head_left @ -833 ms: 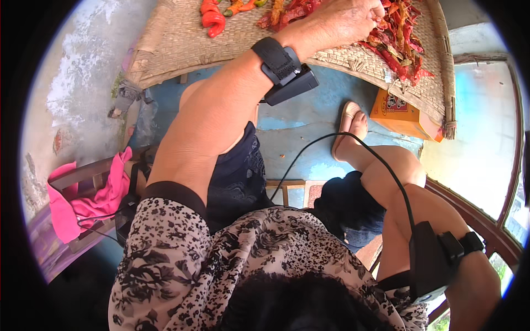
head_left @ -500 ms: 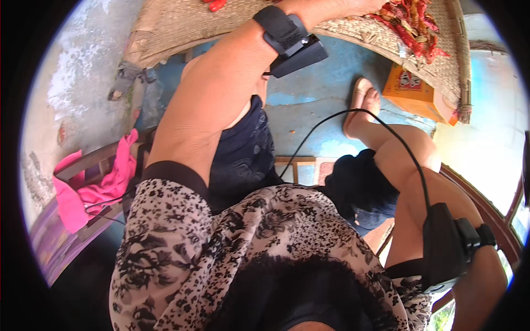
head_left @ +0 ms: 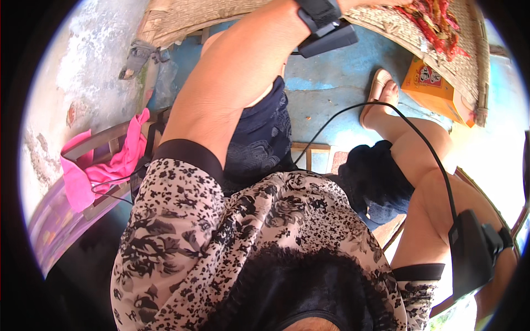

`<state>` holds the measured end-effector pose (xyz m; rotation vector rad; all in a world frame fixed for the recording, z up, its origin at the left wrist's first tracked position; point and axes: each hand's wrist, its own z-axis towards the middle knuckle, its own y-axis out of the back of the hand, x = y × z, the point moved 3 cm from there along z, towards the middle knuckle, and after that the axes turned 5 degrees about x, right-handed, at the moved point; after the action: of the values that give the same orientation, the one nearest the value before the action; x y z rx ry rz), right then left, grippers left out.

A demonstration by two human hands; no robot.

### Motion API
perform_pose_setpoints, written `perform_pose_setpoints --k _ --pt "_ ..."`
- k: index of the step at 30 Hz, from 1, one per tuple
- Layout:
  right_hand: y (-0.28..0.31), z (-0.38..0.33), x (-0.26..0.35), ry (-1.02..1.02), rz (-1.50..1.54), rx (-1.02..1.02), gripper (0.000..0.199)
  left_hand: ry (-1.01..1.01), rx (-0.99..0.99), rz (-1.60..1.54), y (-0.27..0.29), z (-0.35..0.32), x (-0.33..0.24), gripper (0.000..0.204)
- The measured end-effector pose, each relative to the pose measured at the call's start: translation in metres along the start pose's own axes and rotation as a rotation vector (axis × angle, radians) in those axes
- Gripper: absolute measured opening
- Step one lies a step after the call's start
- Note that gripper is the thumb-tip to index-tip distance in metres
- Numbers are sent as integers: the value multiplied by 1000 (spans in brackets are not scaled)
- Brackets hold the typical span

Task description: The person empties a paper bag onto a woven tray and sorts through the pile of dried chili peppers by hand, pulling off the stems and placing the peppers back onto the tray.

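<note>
My left arm stretches up and across to the far edge of the view. There my left hand (head_left: 381, 2) reaches over a woven mat (head_left: 381, 19), beside a pile of dried red chillies (head_left: 439, 27). Most of its fingers are cut off by the top edge, so any grip is hidden. A black strap with a box-shaped device (head_left: 328, 41) sits on that wrist. My right arm is bent back at the lower right, with my right hand (head_left: 494, 289) dim at the rim. Its fingers cannot be made out. A second black device (head_left: 472, 254) is on the right forearm.
An orange box (head_left: 436, 91) stands on the blue floor under the mat's right edge, beside my sandalled foot (head_left: 381, 94). A black cable (head_left: 408, 118) loops over my lap to the right device. Pink cloth (head_left: 113, 168) hangs over a chair rail at left, near the wall.
The whole view has shifted, so the mat, box and foot sit farther right and higher. My left hand is still by the chillies, and the loose red chilli at the top left has left view.
</note>
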<state>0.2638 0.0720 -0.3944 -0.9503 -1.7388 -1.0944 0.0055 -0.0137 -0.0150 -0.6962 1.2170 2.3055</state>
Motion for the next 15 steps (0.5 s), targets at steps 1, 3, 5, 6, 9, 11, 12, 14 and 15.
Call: perform_pose_setpoints --k 1,3,5,6,9,11,12,14,15 --pt "0 1 3 4 -16 0 33 73 -3 -43 -2 -2 -5 16" --pt "-4 -5 9 13 -40 1 33 97 -3 -40 -5 -10 0 14" --pt "-4 -12 5 27 -94 0 32 139 18 -64 -5 -9 -1 13" --pt "-25 -19 7 39 -113 15 32 141 3 -50 -2 -9 -2 13" --pt "-12 -21 8 49 -182 16 32 124 -20 -55 -10 -12 0 13" --pt "-5 -16 13 61 -214 13 32 50 -30 -61 -7 -11 -2 10" --pt "-7 -17 16 72 -225 30 32 34 -46 -72 -8 -11 -1 10" --pt "-12 -24 14 88 -256 40 32 10 -33 -97 -8 -15 1 10" --pt "-5 -23 14 94 -282 37 32 -27 -5 -126 -8 -15 0 10"
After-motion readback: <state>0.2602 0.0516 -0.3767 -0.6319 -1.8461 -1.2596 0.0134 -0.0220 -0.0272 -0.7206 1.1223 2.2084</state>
